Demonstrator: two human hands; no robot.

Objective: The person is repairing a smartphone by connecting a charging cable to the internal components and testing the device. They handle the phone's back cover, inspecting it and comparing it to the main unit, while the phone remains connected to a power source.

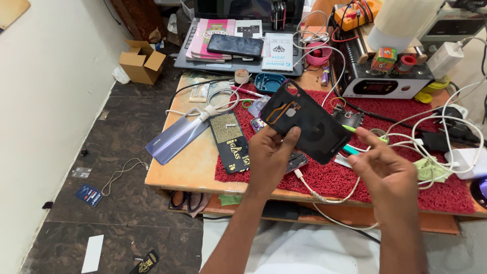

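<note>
- At the centre of the frame, my left hand (271, 152) grips the lower corner of a black phone back cover (306, 122), thumb on its inner face, holding it tilted above the desk (190, 167).
- The cover's inside faces me, showing a camera cut-out at its top and orange-brown lines.
- Right of centre, my right hand (388, 165) pinches a thin green tool (349, 129), its tip touching the cover's right edge.
- Beneath both hands lies a red mat (406, 182) strewn with white cables (446, 137).
- Left of the cover, a black tempered-glass packet (231, 142) and a pale blue phone back panel (175, 138) rest on the desk.
- In the upper middle, a dark phone (235, 45) lies on pink booklets.
- In the upper left, a cardboard box (142, 62) sits on the floor.
</note>
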